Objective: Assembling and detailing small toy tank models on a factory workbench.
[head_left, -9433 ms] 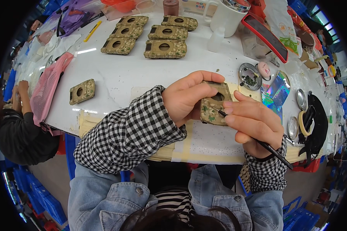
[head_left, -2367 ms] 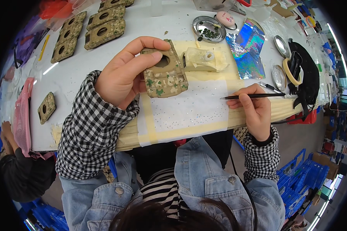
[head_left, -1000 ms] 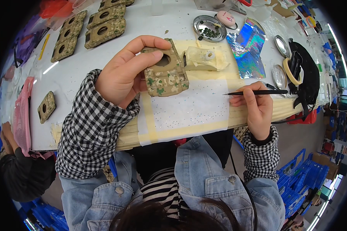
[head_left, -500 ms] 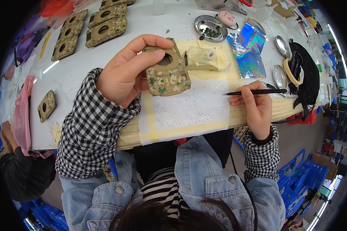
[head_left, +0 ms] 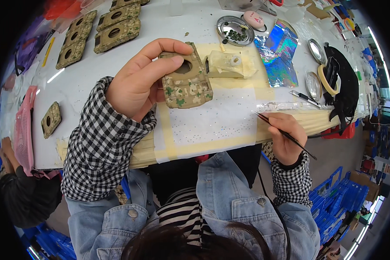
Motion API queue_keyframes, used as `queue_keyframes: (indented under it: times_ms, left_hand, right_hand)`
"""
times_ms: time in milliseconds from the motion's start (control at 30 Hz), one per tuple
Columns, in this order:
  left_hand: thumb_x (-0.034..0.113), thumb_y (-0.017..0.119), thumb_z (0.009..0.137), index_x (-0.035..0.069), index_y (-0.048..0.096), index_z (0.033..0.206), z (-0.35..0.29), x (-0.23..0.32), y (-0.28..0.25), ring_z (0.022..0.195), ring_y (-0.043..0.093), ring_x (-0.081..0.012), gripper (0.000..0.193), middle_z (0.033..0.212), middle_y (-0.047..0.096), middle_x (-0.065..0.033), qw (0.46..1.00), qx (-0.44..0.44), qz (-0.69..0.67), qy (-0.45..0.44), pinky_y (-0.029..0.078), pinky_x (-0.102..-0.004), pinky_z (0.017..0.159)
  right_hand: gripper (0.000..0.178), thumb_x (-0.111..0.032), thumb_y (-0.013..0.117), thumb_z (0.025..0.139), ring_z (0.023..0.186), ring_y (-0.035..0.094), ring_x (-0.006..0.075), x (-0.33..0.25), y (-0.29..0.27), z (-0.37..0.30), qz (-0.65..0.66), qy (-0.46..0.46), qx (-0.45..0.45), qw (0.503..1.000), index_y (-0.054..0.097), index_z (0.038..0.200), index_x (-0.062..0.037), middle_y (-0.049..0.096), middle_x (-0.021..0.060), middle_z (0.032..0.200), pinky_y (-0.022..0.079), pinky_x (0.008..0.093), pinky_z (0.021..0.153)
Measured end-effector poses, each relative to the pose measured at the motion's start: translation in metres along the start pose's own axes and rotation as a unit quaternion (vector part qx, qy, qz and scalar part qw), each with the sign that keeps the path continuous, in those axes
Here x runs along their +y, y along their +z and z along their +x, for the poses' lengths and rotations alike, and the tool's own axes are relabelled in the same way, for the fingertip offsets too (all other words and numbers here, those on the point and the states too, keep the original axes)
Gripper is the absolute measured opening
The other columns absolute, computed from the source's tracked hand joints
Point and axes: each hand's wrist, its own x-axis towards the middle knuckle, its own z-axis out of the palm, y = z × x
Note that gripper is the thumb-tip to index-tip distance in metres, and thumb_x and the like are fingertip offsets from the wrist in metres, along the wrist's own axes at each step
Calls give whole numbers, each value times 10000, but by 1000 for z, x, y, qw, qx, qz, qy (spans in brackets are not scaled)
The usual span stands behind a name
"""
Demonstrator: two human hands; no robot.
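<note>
My left hand (head_left: 141, 76) grips a camouflage-painted model tank hull (head_left: 188, 89), thumb beside its round hole, above a white sheet (head_left: 212, 135) strewn with tiny shiny specks. In my right hand (head_left: 290, 136), closed at the sheet's right edge, are slim black tweezers (head_left: 286, 135). Their points reach toward the specks; whether they pinch one is too small to see. Behind the sheet, next to the held hull, sits a block wrapped in pale masking tape (head_left: 225, 65) with a whitish round knob on top.
Several more camouflage hulls (head_left: 117, 35) stand at the far left, and one (head_left: 51, 120) lies nearer. A round metal dish (head_left: 223, 27) holds small dark green parts. To the right are iridescent foil (head_left: 277, 56), a craft knife (head_left: 305, 99), a tape roll (head_left: 327, 80) and a black bag (head_left: 349, 78).
My right hand has lowered a little and turned the tweezers from nearly level to slanting, their rear end now toward me. The hull in my left hand has barely shifted.
</note>
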Motion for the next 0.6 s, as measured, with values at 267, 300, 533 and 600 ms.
queue_keyframes:
  times_ms: [267,300,533,600]
  left_hand:
    - [143,441,924,53,445,1158,1,-1,-1,1015,598,-294,251,1171,547,-205,1000,-1,-5,1,509,-383,866]
    - [144,443,924,53,445,1158,1,-1,-1,1015,598,-293,251,1171,547,-206,1000,-1,-5,2,509,-382,865]
    - [147,449,923,54,448,1154,2,-1,-1,1013,599,-288,249,1168,549,-207,1000,-3,-2,7,510,-380,862]
    - [147,449,923,55,449,1154,1,-1,-1,1012,600,-288,248,1167,550,-207,1000,-2,-1,8,511,-379,862]
  right_hand:
    - [241,-11,713,708,762,645,295,-4,-1,6,-73,-66,-35,995,593,916,13,645,164,888,526,327,655]
    - [241,-11,714,707,760,645,295,-4,0,6,-71,-68,-34,995,594,915,14,645,164,887,525,327,652]
    - [241,-10,715,704,748,643,292,-4,1,7,-73,-79,-34,994,596,911,18,641,164,875,524,322,641]
    - [240,-10,715,703,746,643,291,-4,1,8,-74,-81,-34,993,596,910,19,641,163,872,524,321,640]
